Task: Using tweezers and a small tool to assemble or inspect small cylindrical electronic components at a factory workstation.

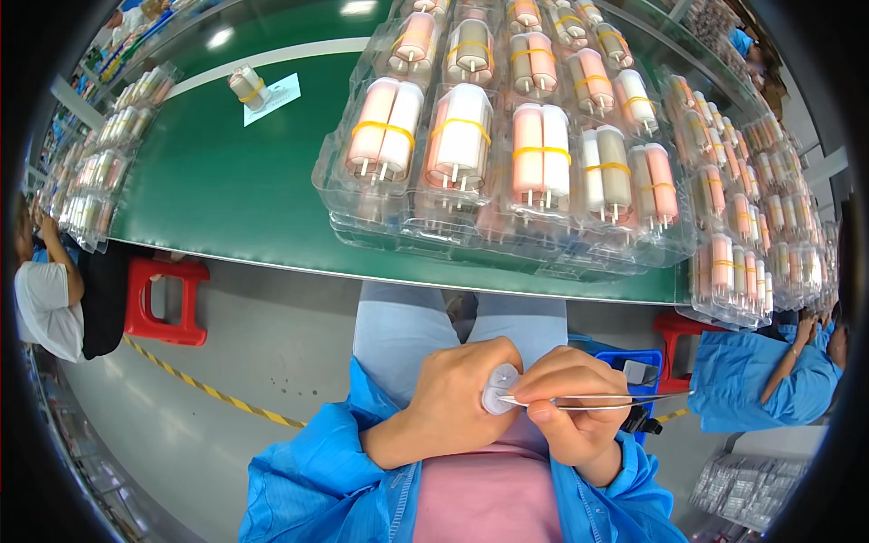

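Observation:
My left hand [453, 394] is wrapped round a small part whose round, whitish translucent end [497, 389] shows past the thumb side; the rest of it is hidden in the fist. Pinched in my right hand [575, 407] are metal tweezers [634, 399], their tips pointing left at that round end. The tips appear to touch its face; whether they grip anything is too small to tell. Both hands are close together above my lap, in front of the bench edge.
On the green bench [217, 181], stacked clear plastic trays [398, 226] hold paired pink, white and grey tubes with yellow bands. One banded pair [247, 85] stands by a pale paper slip [272, 100]. More trays flank both sides. Red stools [163, 303], a blue bin [647, 362] and co-workers are nearby.

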Tool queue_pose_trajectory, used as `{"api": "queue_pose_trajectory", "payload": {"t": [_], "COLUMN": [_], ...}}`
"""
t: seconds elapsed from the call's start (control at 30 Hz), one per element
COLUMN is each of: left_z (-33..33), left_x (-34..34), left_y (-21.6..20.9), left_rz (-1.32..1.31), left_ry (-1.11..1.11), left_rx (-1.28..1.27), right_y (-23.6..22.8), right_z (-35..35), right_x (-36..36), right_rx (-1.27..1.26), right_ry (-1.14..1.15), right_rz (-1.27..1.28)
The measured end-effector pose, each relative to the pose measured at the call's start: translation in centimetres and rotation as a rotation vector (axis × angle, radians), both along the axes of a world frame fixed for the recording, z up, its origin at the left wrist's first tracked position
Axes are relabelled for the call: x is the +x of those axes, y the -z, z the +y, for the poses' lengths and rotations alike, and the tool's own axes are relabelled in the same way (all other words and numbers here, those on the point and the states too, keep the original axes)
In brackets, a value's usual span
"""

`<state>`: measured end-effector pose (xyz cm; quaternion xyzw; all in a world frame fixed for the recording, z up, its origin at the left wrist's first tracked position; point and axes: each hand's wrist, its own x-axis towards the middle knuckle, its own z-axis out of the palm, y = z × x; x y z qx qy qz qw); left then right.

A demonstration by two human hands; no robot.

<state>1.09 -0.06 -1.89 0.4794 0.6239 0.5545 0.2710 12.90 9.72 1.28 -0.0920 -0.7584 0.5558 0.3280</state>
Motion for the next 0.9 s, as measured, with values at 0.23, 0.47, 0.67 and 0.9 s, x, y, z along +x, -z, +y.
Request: {"api": "queue_pose_trajectory", "payload": {"t": [0.23,0.47,0.67,0.9], "left_z": [-0.2,-0.1,0.0,0.0], "left_x": [-0.1,0.0,0.1,0.0], "left_y": [0.2,0.2,0.5,-0.6], "left_rz": [0.023,0.059,0.219,-0.028], "left_ry": [0.025,0.026,-0.036,0.041], "left_rx": [-0.030,-0.038,-0.037,-0.052], "right_y": [-0.3,-0.7,-1.5,-1.1], "right_z": [0.0,-0.1,-0.1,0.3], "right_x": [-0.1,-0.1,-0.2,1.1], "right_rx": [0.038,0.090,0.261,-0.056], "right_ry": [0.000,0.015,0.028,0.137], "right_rz": [-0.025,-0.069,-0.133,-0.018]}}
